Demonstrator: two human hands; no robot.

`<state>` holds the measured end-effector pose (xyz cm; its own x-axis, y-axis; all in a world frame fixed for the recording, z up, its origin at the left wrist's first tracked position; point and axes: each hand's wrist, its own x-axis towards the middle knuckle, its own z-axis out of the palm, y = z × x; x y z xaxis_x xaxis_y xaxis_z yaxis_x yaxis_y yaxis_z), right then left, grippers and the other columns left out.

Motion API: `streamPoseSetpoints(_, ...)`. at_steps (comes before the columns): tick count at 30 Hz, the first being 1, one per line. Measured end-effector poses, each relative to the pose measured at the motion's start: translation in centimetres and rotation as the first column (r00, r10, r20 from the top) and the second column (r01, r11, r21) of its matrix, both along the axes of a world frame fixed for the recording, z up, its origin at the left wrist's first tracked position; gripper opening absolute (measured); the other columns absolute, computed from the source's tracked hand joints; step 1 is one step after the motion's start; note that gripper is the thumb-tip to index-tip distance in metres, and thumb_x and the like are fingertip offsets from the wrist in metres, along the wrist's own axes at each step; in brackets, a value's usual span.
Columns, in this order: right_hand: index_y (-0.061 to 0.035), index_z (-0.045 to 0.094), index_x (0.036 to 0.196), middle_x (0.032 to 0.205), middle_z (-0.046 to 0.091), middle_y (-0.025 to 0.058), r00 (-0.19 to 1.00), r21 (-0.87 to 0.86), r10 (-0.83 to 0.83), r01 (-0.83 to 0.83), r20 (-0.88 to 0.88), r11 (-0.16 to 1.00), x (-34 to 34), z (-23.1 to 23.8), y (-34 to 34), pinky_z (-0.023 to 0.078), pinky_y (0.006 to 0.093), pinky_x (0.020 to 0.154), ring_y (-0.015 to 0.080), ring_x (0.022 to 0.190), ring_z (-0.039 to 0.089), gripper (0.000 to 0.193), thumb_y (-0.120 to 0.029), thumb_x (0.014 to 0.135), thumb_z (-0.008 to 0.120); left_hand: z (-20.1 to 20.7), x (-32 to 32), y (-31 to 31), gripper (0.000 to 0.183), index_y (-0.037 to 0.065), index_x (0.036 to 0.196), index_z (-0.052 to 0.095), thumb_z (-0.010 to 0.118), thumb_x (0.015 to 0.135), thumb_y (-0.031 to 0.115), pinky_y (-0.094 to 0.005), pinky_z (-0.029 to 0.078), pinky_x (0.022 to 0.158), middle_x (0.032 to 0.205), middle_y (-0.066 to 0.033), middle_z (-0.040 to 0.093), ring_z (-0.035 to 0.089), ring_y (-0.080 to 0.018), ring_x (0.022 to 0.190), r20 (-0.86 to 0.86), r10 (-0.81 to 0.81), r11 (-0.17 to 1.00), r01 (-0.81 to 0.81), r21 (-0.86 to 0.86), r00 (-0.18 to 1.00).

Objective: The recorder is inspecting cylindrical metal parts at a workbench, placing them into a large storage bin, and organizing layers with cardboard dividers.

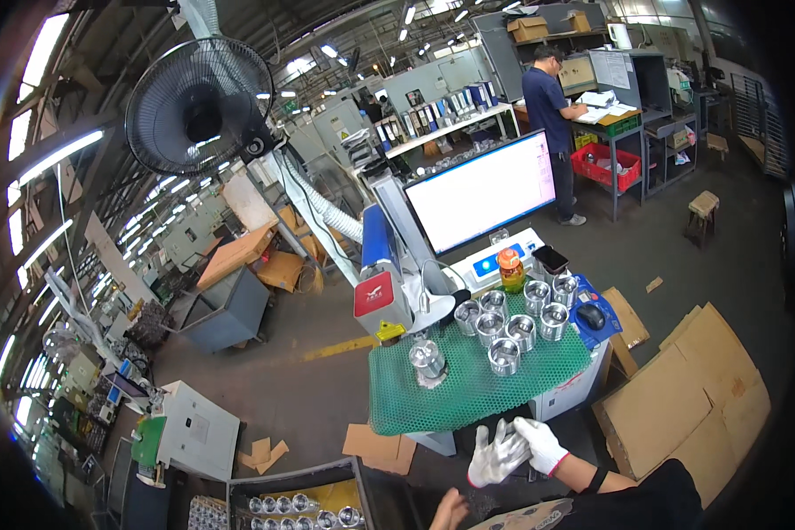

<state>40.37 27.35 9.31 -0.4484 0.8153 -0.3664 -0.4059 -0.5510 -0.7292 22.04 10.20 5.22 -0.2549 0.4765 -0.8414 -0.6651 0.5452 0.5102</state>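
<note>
My right hand [544, 447], in a white work glove, is closed on a second white glove [493, 458] at the table's near edge. That glove hangs with its fingers spread and its cuff toward me. Lower and to the left is my left hand [450, 511], bare, fingers loosely bent and nothing visible in them. Beyond both hands, a green mesh mat [450, 402] covers the table. Several shiny metal cylinders [504, 356] stand grouped on its right part. Another metal cylinder [427, 359] sits alone under the laser marking head [382, 305].
A monitor [481, 194], an orange-capped bottle [511, 270], a phone [550, 259] and a mouse [591, 316] are around the cylinders. A dark bin [359, 490] with more metal cylinders is at lower left. Cardboard [689, 397] lies right. A person [548, 106] stands at a far desk.
</note>
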Motion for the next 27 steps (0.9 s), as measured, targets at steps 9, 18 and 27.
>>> streamPoseSetpoints(9, -0.0104, 0.064, 0.102, 0.088, 0.066, 0.0007, 0.958, -0.21, 0.221, -0.257, -0.18, 0.943, -0.2, -1.5, -0.6, 0.055, 0.0319, 0.068, 0.0145, 0.079, 0.065, 0.014, -0.023, 0.098, 0.061, -2.9, 1.9, -1.1, 0.061, 0.017, 0.127, 0.061, 0.049, 0.087, 0.062, -0.0559, 0.035, 0.1, 0.13, -0.0144, 0.058, 0.049, -0.0356, 0.117, -0.075, -0.16, 0.852, 0.176, 0.493, 0.984)
streamPoseSetpoints(18, -0.0097, 0.061, 0.104, 0.093, 0.066, 0.0048, 0.94, -0.246, 0.336, -0.339, -0.057, 0.908, -1.5, -3.7, 0.4, 0.056, 0.0372, 0.074, 0.0188, 0.084, 0.066, 0.021, -0.029, 0.1, 0.055, -3.6, -0.5, -1.0, 0.039, 0.012, 0.12, 0.06, 0.051, 0.091, 0.037, -0.0494, 0.039, 0.092, 0.123, -0.0105, 0.058, 0.05, -0.0291, 0.114, -0.045, -0.004, 0.861, 0.027, 0.508, 0.999)
streamPoseSetpoints(27, -0.0099, 0.068, 0.115, 0.109, 0.07, 0.0102, 0.556, 0.481, -0.097, -0.603, 0.826, 0.636, -6.3, 2.5, 0.6, 0.051, 0.0356, 0.091, 0.0255, 0.105, 0.065, 0.037, -0.038, 0.093, 0.058, -8.3, -9.3, -1.5, 0.021, 0.003, 0.113, 0.055, 0.053, 0.093, 0.009, -0.0344, 0.048, 0.081, 0.109, -0.0082, 0.061, 0.058, -0.0172, 0.097, -0.229, 0.394, 0.826, -0.235, 0.512, 0.89)
